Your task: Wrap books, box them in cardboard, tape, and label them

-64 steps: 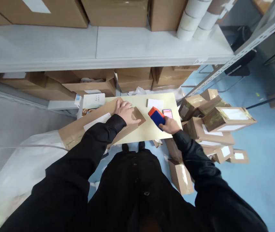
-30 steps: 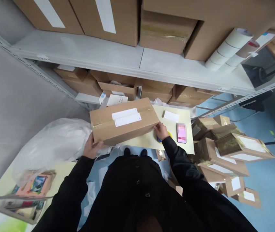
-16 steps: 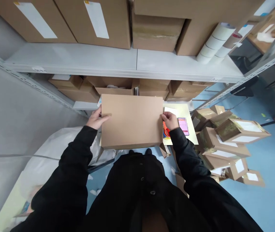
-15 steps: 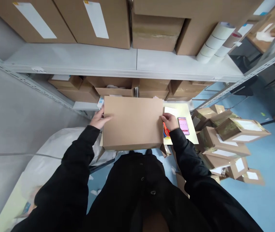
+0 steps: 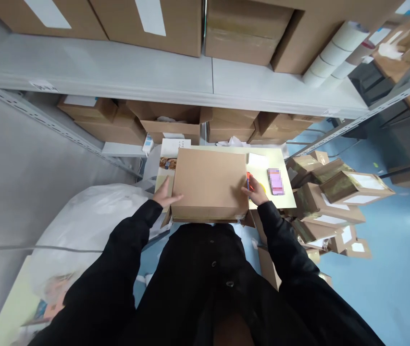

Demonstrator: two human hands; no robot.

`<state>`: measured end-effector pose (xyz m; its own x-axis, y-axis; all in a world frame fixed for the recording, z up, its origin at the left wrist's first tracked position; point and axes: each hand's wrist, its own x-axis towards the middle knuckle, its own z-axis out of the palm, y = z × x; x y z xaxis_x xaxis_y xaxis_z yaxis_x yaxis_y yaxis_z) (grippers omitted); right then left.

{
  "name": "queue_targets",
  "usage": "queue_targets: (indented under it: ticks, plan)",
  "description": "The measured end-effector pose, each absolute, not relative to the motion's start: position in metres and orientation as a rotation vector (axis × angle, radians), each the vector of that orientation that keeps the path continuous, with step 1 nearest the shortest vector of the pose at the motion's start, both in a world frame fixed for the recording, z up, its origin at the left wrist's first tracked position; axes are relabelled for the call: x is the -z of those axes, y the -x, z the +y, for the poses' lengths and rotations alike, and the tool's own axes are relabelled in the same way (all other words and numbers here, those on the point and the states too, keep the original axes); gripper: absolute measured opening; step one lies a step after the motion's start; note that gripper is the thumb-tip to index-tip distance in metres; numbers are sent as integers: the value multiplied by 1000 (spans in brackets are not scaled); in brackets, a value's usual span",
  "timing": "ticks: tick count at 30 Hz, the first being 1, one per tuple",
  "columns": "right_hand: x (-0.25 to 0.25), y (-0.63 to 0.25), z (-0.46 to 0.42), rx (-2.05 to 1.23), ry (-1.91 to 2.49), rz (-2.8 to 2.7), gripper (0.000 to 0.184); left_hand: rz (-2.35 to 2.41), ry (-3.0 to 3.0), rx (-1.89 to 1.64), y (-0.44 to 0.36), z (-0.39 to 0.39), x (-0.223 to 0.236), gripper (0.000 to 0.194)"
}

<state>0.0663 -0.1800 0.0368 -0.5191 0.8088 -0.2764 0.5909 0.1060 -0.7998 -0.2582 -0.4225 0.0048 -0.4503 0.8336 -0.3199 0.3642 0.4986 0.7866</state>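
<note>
A plain brown cardboard box (image 5: 210, 178) lies in front of my body, over the near edge of a pale yellow table. My left hand (image 5: 166, 193) grips its left side, thumb over the top face and fingers along the edge. On the opposite side, my right hand (image 5: 255, 191) holds the right edge near the front corner. Loose flaps stick out low at both front corners. Just beyond my right fingers, partly covered, lies a pair of orange-red and blue scissors (image 5: 249, 180). The box's underside is hidden.
A phone (image 5: 276, 181) and a white pad (image 5: 257, 159) lie on the pale yellow table (image 5: 288, 201). A grey shelf (image 5: 118, 62) with cartons and tape rolls (image 5: 334, 53) crosses above. Taped cartons (image 5: 338, 202) are piled right; a white plastic bag (image 5: 93, 211) bulges left.
The box has come nearer my body and its top face looks smaller. My left hand has shifted right and down with it. A printed sheet behind the box has come into view.
</note>
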Motion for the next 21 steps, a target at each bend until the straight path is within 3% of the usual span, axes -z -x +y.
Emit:
queue_targets:
  ticks: [5, 9, 14, 18, 21]
  plan:
    - [-39, -103, -228, -1222, 1522, -2533, 101, 2066, -1060, -491, 232, -476, 0, 106]
    - [-41, -98, -263, -956, 1742, -2799, 114, 2088, -1111, -384, 218, -478, 5, 87]
    - [-69, -81, -259, -606, 1734, -2890, 92, 2081, -1138, -574, 241, -468, -16, 77]
    - [-118, -79, -225, -462, 1523, -2823, 60, 1850, -1099, -799, 286, -457, -70, 74]
    - [-150, -77, -196, -461, 1282, -2688, 45, 2045, -1201, -915, 314, -440, -112, 61]
